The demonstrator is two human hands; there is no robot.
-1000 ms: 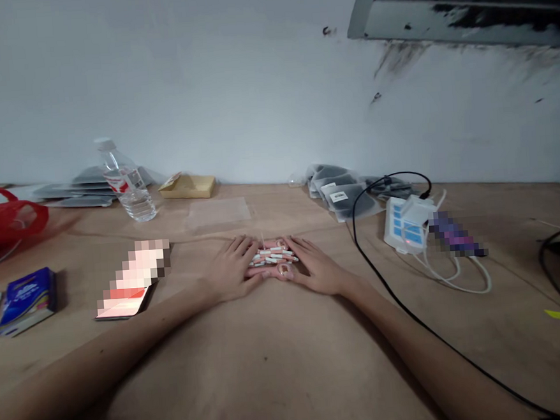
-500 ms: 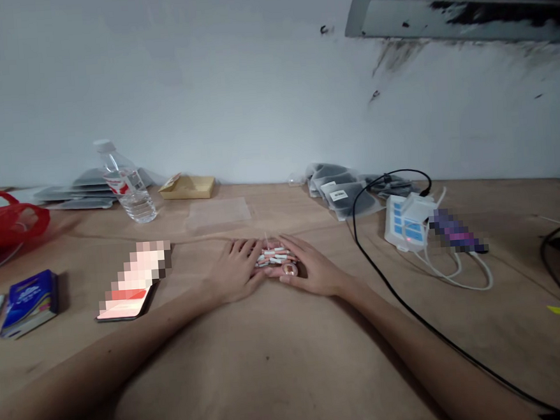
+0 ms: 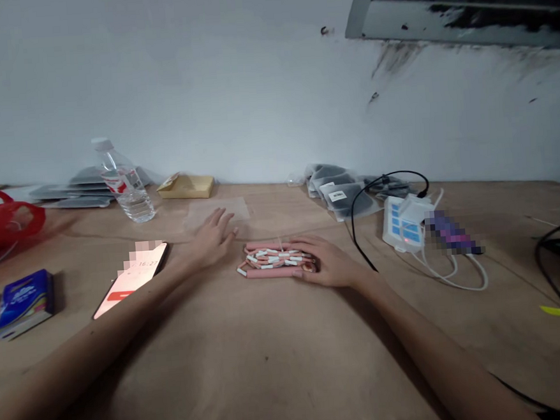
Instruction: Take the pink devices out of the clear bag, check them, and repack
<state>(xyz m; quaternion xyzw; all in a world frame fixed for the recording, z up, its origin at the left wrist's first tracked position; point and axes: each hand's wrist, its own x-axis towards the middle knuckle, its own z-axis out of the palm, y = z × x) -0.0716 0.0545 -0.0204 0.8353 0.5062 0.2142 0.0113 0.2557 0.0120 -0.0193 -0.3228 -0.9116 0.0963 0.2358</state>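
Note:
A coiled skipping rope with pink and white beads lies in the middle of the table, its two pink handles along the far and near sides. My right hand is closed round the bundle's right end, thumb on the near side and fingers on the far side. My left hand is off the rope, to its left and farther back. Its fingers are stretched out over the near edge of a flat clear plastic bag, and I cannot tell whether they touch it.
Left are a phone, a blue tissue pack, a red bag and a water bottle. An open yellow box and grey packages lie along the wall. A power strip with cables is right.
My left hand has let go of the rope bundle and moved left and away to the plastic bag. The bundle is now uncovered on its left side; my right hand stays on its right end.

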